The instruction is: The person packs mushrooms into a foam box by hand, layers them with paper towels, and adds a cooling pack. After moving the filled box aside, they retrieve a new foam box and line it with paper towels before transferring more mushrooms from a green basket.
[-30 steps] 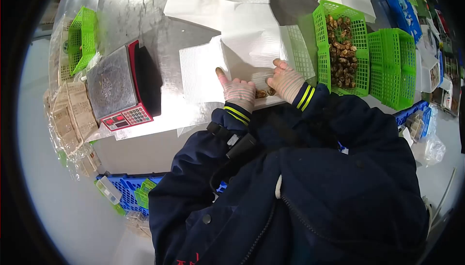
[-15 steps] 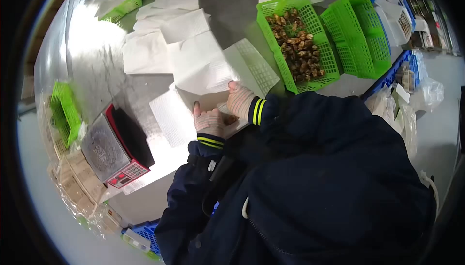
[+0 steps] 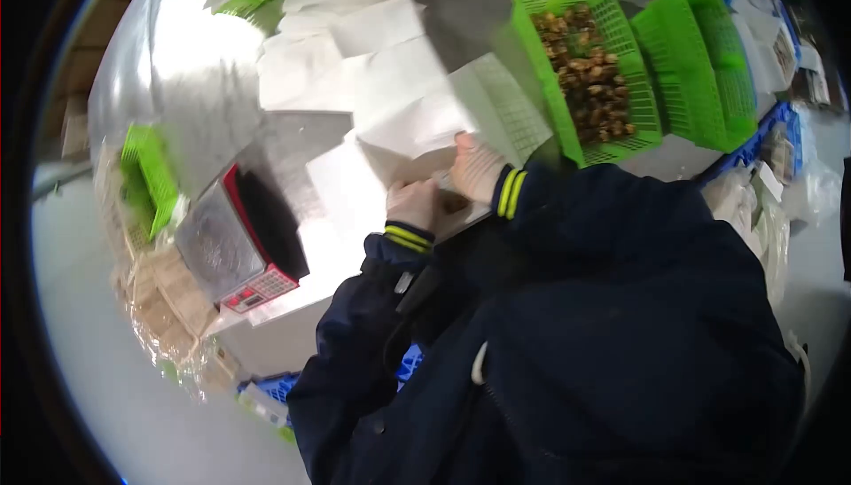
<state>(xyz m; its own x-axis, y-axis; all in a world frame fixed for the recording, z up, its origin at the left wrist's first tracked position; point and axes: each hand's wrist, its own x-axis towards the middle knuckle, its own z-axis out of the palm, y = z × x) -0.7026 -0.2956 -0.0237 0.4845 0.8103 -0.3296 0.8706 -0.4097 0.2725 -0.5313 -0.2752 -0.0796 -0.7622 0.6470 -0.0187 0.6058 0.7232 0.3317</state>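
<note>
My left hand (image 3: 412,203) and my right hand (image 3: 476,168) are close together at the near side of a container lined with white paper (image 3: 417,134). Paper flaps spread out beyond and to the left of it. Between and below my hands, a small brown item (image 3: 455,202) shows inside. My left fingers are bent over the paper lining; their tips are hidden. My right fingers curl at the container's right side, and what they hold, if anything, cannot be made out.
A green basket of brown pieces (image 3: 585,73) stands at the right, beside stacked green baskets (image 3: 696,68). Loose white sheets (image 3: 301,68) lie farther back. A red-edged scale (image 3: 222,241) and a small green basket (image 3: 151,179) are at the left.
The whole view has shifted, so the scene sits farther right. My left hand's raised finger has bent down, and the hand is closer to my right hand.
</note>
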